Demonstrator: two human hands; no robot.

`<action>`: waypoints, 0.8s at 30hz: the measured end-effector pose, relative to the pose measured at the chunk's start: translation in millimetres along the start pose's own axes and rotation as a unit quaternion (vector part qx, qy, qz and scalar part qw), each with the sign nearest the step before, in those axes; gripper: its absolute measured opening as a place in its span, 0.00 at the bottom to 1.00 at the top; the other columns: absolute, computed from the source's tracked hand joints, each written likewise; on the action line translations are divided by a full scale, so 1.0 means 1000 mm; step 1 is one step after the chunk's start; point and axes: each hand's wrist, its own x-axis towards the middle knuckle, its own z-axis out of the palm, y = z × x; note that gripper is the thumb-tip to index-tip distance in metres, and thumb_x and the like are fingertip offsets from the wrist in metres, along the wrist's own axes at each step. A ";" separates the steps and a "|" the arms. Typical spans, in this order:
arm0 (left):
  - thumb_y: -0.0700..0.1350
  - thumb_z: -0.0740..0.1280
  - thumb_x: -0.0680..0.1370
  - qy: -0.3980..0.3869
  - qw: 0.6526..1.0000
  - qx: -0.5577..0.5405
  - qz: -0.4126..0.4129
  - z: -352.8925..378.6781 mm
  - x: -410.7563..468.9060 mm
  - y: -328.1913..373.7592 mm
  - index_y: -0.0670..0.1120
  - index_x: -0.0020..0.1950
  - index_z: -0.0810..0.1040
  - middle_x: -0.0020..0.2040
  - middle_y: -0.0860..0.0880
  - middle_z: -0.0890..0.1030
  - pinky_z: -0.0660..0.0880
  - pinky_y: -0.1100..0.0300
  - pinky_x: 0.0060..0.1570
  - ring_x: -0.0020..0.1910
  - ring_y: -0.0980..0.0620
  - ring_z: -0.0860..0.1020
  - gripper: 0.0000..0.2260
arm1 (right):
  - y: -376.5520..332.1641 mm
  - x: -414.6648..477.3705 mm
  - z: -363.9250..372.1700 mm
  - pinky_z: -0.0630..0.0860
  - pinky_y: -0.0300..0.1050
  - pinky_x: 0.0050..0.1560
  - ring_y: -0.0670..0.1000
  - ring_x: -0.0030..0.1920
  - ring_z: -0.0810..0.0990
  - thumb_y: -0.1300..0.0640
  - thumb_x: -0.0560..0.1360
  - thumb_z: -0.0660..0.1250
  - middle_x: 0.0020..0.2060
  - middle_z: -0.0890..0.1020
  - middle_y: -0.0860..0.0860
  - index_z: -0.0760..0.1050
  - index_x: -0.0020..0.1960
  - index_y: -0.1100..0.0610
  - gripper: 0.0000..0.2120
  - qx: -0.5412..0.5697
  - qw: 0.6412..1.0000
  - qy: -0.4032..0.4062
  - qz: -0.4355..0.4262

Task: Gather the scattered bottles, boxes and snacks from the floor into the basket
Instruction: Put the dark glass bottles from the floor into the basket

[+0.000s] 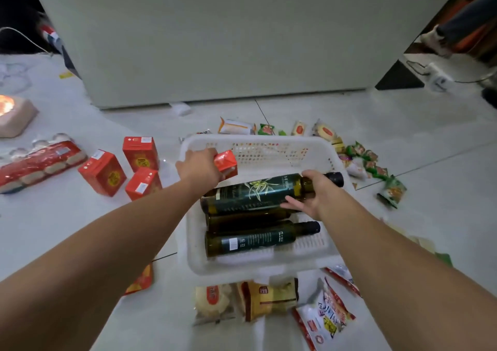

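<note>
right hand (313, 193) wraps the heavy, slick glass bottle (258, 193) near its neck over the basket (269, 146); left hand (200, 166) grips a light stiff carton (226, 162)

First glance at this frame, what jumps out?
Two bare arms reach into the white basket at centre: the right hand grips a dark green bottle above two more lying inside, the left hand holds a red carton at the basket's far-left corner. Three red cartons stand on the floor to the left.
</note>
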 end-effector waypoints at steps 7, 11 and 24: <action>0.44 0.67 0.75 -0.005 0.989 0.124 0.076 0.014 0.021 -0.001 0.50 0.59 0.73 0.57 0.47 0.78 0.64 0.46 0.58 0.61 0.43 0.68 0.13 | 0.006 0.015 0.032 0.80 0.52 0.49 0.68 0.64 0.71 0.55 0.79 0.63 0.67 0.69 0.64 0.68 0.65 0.62 0.17 0.034 0.998 0.043 0.035; 0.42 0.63 0.76 -0.019 0.982 0.164 0.096 0.024 0.031 -0.006 0.51 0.59 0.74 0.56 0.47 0.78 0.63 0.46 0.60 0.61 0.44 0.68 0.12 | -0.002 0.018 0.043 0.79 0.55 0.54 0.64 0.62 0.75 0.57 0.81 0.57 0.67 0.70 0.64 0.63 0.72 0.61 0.20 0.031 0.996 0.072 0.041; 0.59 0.47 0.81 0.103 0.953 0.250 0.136 -0.089 -0.003 -0.077 0.55 0.78 0.49 0.78 0.47 0.54 0.49 0.51 0.73 0.77 0.46 0.49 0.26 | -0.008 -0.009 0.123 0.50 0.60 0.74 0.53 0.76 0.54 0.41 0.80 0.47 0.75 0.61 0.50 0.55 0.76 0.50 0.27 -0.705 0.469 0.065 -0.528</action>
